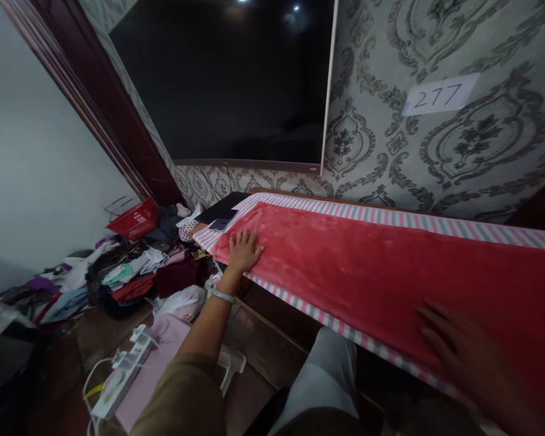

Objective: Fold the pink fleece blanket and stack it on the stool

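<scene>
Nearest, the blurred right hand (463,342) has its grip loosely spread at the red cloth (345,272), which lies over a striped cloth (367,212); farther, the left hand (244,252) rests on the red cloth, grip splayed flat; beyond hangs a television (236,91).

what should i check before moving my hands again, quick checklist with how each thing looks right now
1. Left hand resting on the red cloth: ok, palm down with fingers spread near its left end.
2. Right hand touching the red cloth: cannot tell, it is blurred and may be just above it.
3. Red cloth spread out: ok, no large fold shows in view.
4. Striped cloth showing along both long edges: ok.
5. Striped cloth free of other things: not ok, a dark flat object lies at its left end.
6. Far right end: cannot tell, out of frame.
</scene>
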